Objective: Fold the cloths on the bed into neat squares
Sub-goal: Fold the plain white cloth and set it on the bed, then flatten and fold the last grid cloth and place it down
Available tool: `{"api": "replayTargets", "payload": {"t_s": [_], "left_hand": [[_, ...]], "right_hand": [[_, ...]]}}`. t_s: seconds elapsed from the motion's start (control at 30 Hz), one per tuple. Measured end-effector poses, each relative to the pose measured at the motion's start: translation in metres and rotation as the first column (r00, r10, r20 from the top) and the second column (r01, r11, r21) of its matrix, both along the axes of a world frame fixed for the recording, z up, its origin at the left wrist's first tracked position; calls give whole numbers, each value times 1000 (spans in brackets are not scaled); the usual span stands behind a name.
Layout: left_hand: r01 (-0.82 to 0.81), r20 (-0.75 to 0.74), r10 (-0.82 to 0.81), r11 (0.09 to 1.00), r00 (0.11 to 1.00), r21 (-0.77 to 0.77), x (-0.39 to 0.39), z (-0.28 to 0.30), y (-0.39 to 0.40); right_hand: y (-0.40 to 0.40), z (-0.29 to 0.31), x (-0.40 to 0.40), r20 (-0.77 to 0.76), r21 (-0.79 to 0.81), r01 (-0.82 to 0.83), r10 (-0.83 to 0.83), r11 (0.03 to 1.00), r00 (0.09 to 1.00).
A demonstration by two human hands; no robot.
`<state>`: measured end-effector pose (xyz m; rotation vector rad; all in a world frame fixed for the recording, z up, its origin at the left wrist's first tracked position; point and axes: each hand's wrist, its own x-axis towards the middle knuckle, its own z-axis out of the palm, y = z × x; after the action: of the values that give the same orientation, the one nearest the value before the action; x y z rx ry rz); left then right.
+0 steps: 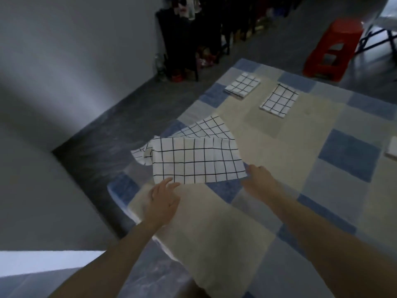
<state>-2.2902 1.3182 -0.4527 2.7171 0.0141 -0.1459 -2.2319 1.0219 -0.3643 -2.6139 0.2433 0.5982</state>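
A white cloth with a black grid (197, 160) lies half folded near the left edge of the bed (268, 147). Its near layer is doubled over the far part. My left hand (164, 198) reaches the cloth's near left corner with fingers stretched out, touching its edge. My right hand (261, 179) pinches the near right corner. Two folded grid cloths lie farther back, one square (242, 84) and one rectangular (279, 100).
The bedspread is a patchwork of blue, grey and beige squares. Another folded white cloth (392, 150) peeks in at the right edge. A red plastic stool (335, 48) stands on the dark floor beyond the bed. Dark clutter lines the far wall.
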Motion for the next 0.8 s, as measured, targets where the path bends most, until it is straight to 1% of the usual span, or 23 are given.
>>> {"api": "replayTargets", "payload": {"t_s": [0.03, 0.07, 0.1, 0.13, 0.17, 0.2, 0.27, 0.3, 0.33, 0.4, 0.47, 0.5, 0.53, 0.6, 0.67, 0.7, 0.73, 0.8], "left_hand": [[-126, -5, 126, 991, 992, -51, 1, 3, 6], [-283, -8, 284, 953, 959, -110, 5, 8, 10], [-451, -48, 450, 878, 892, -162, 12, 14, 14], [-588, -133, 573, 783, 809, -201, 20, 17, 20], [-671, -225, 632, 707, 742, -225, 28, 23, 27], [-686, -281, 627, 684, 726, -247, 38, 20, 36], [-589, -349, 493, 762, 797, -270, 54, 18, 51], [-542, -377, 423, 782, 824, -306, 61, 19, 55], [-504, -399, 357, 781, 845, -369, 66, 20, 58], [-454, -431, 242, 736, 869, -502, 75, 29, 61], [-409, -419, 176, 715, 890, -567, 82, 31, 63], [-401, -434, 139, 690, 890, -603, 82, 35, 62], [-407, -459, 102, 652, 883, -639, 82, 39, 62], [-437, -534, 31, 615, 845, -656, 79, 47, 56], [-443, -609, -96, 599, 787, -667, 76, 52, 49], [-434, -630, -170, 591, 758, -680, 75, 57, 44], [-432, -645, -227, 578, 730, -692, 73, 60, 38], [-403, -646, -289, 587, 706, -702, 72, 66, 27]], "right_hand": [[9, 3, -2, -12, 10, -5, 5, 1000, 1000], [17, 6, -4, -21, 23, -7, 8, 1000, 1000], [24, 6, -5, -27, 36, -2, 3, 999, 1000], [32, 8, -6, -34, 41, 12, -11, 999, 999], [38, 10, -6, -29, 41, 20, -19, 999, 999], [44, 13, -4, -19, 40, 32, -31, 999, 999], [58, 21, 0, 6, 31, 72, -73, 997, 997], [65, 22, 4, 22, 22, 89, -89, 996, 996], [73, 25, 7, 25, 11, 100, -100, 995, 995], [91, 24, 10, 12, -4, 95, -95, 995, 995], [112, 17, 10, 11, 11, 95, -95, 995, 995], [122, 14, 8, 27, 25, 91, -92, 996, 995], [133, 13, 6, 37, 45, 74, -76, 996, 996], [151, 13, 1, 34, 134, 4, -9, 991, 999], [167, 20, 0, -2, 218, -77, 80, 973, 997], [174, 24, -1, -5, 197, -132, 135, 972, 991], [180, 27, -1, 6, 134, -184, 185, 974, 983], [187, 31, 0, 57, -23, -232, 233, 972, 971]]}}
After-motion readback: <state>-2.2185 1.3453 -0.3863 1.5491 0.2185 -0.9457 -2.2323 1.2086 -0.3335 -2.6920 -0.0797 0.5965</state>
